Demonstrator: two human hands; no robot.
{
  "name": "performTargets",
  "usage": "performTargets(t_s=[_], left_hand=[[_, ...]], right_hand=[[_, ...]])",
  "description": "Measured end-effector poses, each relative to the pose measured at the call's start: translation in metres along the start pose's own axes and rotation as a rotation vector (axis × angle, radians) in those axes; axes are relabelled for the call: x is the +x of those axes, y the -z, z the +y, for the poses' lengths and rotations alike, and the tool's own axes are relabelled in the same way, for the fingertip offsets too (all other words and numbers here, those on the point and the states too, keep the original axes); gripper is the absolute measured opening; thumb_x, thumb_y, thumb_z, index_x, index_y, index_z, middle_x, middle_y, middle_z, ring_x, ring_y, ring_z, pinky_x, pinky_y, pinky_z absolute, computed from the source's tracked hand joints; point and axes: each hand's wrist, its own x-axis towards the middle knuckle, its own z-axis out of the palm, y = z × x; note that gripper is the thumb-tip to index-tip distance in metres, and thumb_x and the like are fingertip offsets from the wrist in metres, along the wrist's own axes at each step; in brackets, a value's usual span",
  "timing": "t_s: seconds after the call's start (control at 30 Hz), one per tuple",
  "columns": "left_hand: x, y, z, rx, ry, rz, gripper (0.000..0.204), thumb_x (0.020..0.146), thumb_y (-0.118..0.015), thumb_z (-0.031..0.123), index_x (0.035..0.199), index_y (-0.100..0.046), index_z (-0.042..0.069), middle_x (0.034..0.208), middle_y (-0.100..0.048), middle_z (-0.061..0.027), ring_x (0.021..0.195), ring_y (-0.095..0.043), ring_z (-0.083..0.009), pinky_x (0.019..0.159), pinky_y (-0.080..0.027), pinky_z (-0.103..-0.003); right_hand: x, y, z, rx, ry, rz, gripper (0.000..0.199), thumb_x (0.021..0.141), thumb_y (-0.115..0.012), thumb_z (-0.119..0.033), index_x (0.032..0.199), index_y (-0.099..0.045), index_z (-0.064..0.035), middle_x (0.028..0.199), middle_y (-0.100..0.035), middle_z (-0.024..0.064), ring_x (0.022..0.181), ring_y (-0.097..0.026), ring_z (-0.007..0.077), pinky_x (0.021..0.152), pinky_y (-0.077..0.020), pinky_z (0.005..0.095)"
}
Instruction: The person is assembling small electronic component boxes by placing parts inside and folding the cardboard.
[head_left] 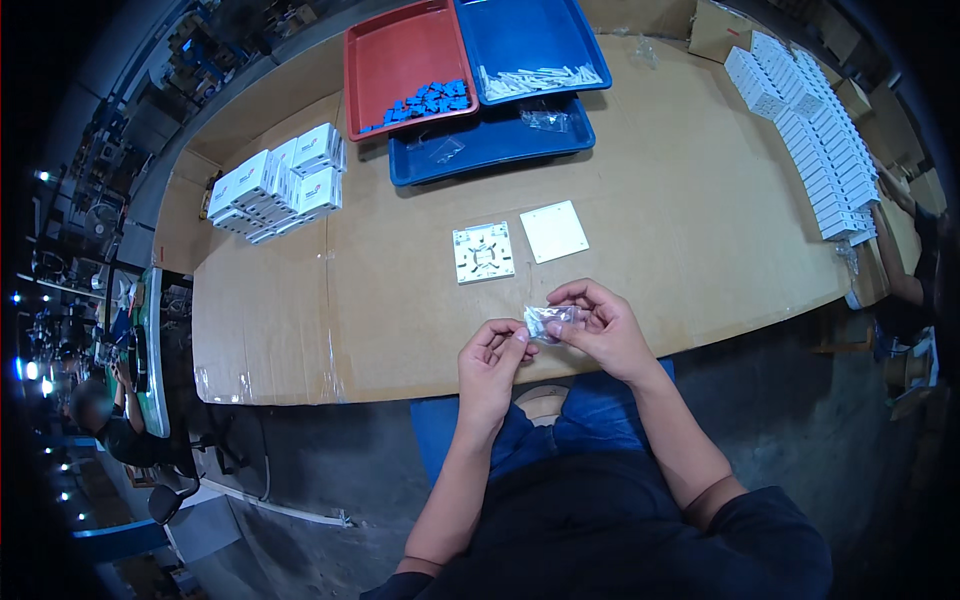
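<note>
Nearest to my head camera, two bare hands meet just above the near edge of the cardboard-covered table. I see the left hand with its thumb and fingertips pinching the left end of a small clear plastic bag. The right hand grips the right end of the same bag, thumb beneath, index finger curved above. Small white pieces show through the plastic at the left end; I cannot tell their number.

Beyond the hands, I locate two square parts lying side by side, apart: a white base with dark slots on the left, and a flat white plate on the right.

Farther out, a low blue tray contains clear plastic. Behind it are a red tray of blue clips and a second blue tray of white sticks. White boxes are stacked at the table's left; rows of white blocks line its right.
</note>
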Motion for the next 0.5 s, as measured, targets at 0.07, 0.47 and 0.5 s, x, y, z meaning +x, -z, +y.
performTargets(t_s=[0.07, 0.47, 0.5], left_hand=[[0.0017, 0.0024, -0.0036, -0.005, -0.013, 0.018, 0.013, 0.102, -0.067, 0.005, 0.113, -0.065, 0.000, 0.100, -0.069, -0.0043, 0.085, -0.067, -0.0093, 0.080, -0.056, -0.025], [-0.0004, -0.0007, -0.0042, 0.012, -0.080, -0.053, 0.031, 0.098, -0.065, -0.003, 0.128, -0.061, -0.003, 0.108, -0.066, -0.0070, 0.089, -0.064, -0.0074, 0.078, -0.051, -0.020], [-0.0009, -0.0028, -0.0035, 0.011, -0.078, -0.054, 0.031, 0.098, -0.065, -0.003, 0.128, -0.061, -0.003, 0.108, -0.066, -0.0070, 0.089, -0.064, -0.0074, 0.078, -0.051, -0.020]], right_hand=[[-0.0001, -0.0022, -0.0003, 0.030, 0.003, -0.014, 0.036, 0.093, -0.073, 0.005, 0.126, -0.061, 0.0019, 0.111, -0.067, 0.0053, 0.105, -0.066, 0.0099, 0.092, -0.0541, 0.0250], [0.0037, -0.0084, 0.0047, -0.039, -0.008, -0.080, 0.044, 0.093, -0.070, 0.005, 0.134, -0.056, -0.0002, 0.108, -0.068, 0.0052, 0.097, -0.067, 0.0092, 0.083, -0.0551, 0.0247], [0.0041, -0.0099, 0.0046, -0.003, -0.018, -0.066, 0.040, 0.093, -0.070, 0.005, 0.131, -0.058, 0.0001, 0.107, -0.069, 0.0055, 0.095, -0.068, 0.0095, 0.081, -0.0553, 0.0249]])
